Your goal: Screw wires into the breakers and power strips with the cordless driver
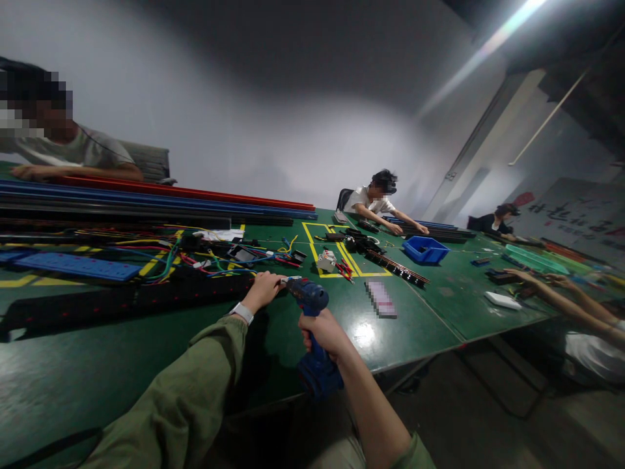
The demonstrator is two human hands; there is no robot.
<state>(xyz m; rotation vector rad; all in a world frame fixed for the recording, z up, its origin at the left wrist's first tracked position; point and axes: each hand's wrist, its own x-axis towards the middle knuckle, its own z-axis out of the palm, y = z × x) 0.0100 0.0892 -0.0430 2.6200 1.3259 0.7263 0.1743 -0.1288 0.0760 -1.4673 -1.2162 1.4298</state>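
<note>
My right hand (326, 333) is wrapped round the grip of a blue cordless drill (312, 297), whose front end points left. Right at the drill's tip is my left hand (265, 291), its fingers closed together; what they pinch is too small to make out. A long black power-strip housing (131, 301) with small red marks runs leftward from beside my left hand. Behind it lies a tangle of coloured wires (168, 257). A blue strip (81, 266) rests further left.
Long red and blue rails (195, 195) lie along the far side of the green table (415, 339). To the right are a phone (381, 299), a white breaker-like part (327, 260), a metal-contact strip (398, 268) and a blue bin (424, 249). Several people work around the table.
</note>
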